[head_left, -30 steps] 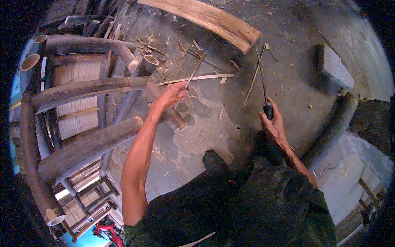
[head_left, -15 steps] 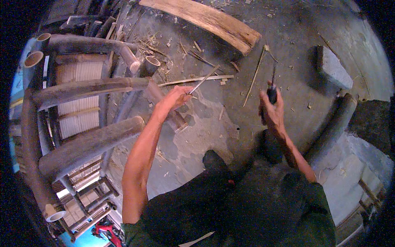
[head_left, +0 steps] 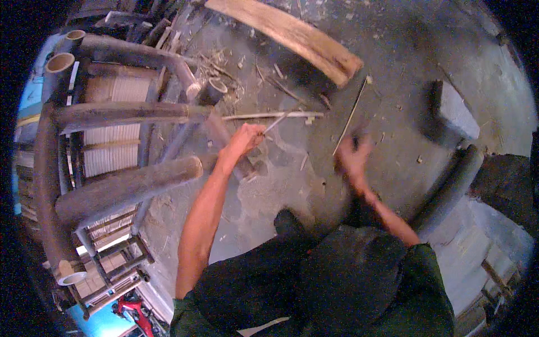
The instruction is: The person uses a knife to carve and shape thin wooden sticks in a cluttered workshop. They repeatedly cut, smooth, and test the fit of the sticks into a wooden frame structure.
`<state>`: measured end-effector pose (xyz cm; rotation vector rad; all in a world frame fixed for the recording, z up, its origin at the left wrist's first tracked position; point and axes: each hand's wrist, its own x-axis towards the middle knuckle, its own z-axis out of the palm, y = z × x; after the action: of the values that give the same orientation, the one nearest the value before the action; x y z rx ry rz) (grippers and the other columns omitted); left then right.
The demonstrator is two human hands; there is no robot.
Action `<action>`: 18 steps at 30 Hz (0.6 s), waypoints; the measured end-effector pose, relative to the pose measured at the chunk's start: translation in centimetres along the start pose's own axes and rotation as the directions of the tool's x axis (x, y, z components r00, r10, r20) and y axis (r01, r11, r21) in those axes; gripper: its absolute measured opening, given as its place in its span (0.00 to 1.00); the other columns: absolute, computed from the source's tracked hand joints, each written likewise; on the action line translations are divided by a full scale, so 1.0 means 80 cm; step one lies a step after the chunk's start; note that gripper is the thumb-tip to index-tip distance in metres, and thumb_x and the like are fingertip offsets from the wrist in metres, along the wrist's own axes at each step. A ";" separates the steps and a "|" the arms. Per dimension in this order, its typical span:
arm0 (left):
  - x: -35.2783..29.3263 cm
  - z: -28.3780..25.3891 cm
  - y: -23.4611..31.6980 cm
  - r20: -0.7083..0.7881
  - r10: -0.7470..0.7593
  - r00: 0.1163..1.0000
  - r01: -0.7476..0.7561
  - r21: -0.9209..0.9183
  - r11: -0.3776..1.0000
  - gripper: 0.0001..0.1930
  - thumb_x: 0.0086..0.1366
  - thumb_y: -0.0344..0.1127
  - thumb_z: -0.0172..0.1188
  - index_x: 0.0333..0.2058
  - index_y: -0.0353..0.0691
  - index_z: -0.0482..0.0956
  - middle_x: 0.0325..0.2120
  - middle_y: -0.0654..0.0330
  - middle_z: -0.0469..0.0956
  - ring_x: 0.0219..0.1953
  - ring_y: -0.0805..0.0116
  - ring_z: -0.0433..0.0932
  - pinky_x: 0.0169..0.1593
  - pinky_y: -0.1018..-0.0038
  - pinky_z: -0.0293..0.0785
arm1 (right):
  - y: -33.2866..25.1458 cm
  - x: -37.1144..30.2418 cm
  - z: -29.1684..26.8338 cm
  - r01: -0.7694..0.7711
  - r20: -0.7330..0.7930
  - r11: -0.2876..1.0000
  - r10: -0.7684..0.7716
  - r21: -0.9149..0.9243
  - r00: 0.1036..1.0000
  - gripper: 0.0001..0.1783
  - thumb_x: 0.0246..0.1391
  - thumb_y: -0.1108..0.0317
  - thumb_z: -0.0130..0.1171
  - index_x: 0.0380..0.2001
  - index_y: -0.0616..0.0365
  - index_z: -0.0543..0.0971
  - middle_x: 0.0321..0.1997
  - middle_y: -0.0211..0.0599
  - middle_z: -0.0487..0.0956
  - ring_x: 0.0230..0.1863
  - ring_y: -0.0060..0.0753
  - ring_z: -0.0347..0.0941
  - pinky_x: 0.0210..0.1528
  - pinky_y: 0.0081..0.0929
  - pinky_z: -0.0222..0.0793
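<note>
My left hand is closed on a thin pale bamboo sliver that points up and right from my fingers, just beside a bamboo chair frame. My right hand is blurred by motion over the concrete floor; it looks closed around a dark-handled tool, whose blade I cannot make out. A long thin stick lies on the floor just above that hand. A pale split strip lies flat between the two hands.
A thick wooden plank lies at the top. A grey block and a dark bamboo pole sit at the right. Shavings and a short bamboo ring litter the floor near the frame.
My right hand has swung down and left with the tool, now blurred. My left hand has stayed by the frame, holding the sliver.
</note>
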<state>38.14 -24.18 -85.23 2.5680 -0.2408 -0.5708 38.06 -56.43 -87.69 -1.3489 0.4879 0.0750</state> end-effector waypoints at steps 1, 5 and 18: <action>0.004 0.005 -0.004 0.018 -0.043 0.999 0.044 -0.047 0.998 0.05 0.56 0.31 0.57 0.31 0.37 0.75 0.17 0.47 0.68 0.19 0.59 0.65 0.28 0.65 0.64 | 0.011 -0.006 -0.012 0.063 0.152 0.986 -0.039 -0.155 0.988 0.10 0.48 0.70 0.56 0.34 0.59 0.69 0.25 0.31 0.72 0.24 0.28 0.68 0.27 0.26 0.65; -0.012 0.029 -0.004 -0.241 0.029 0.970 -0.029 0.002 1.000 0.07 0.57 0.32 0.57 0.30 0.35 0.72 0.21 0.45 0.71 0.25 0.45 0.70 0.31 0.59 0.67 | 0.034 -0.010 -0.037 0.236 0.506 0.867 0.022 -0.439 0.862 0.14 0.49 0.70 0.58 0.39 0.61 0.71 0.32 0.35 0.75 0.35 0.34 0.72 0.40 0.32 0.70; 0.011 0.092 0.032 -0.604 -0.160 0.781 0.153 -0.064 0.986 0.11 0.60 0.37 0.59 0.26 0.37 0.69 0.21 0.46 0.72 0.27 0.44 0.73 0.30 0.54 0.66 | -0.026 0.031 -0.023 0.077 0.160 0.991 -0.060 -0.105 0.985 0.07 0.51 0.70 0.51 0.23 0.56 0.66 0.17 0.25 0.65 0.16 0.20 0.60 0.15 0.23 0.57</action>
<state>35.55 -29.77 -90.06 2.6190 0.2047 0.2276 40.42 -59.19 -87.00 -1.4547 0.3082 0.1516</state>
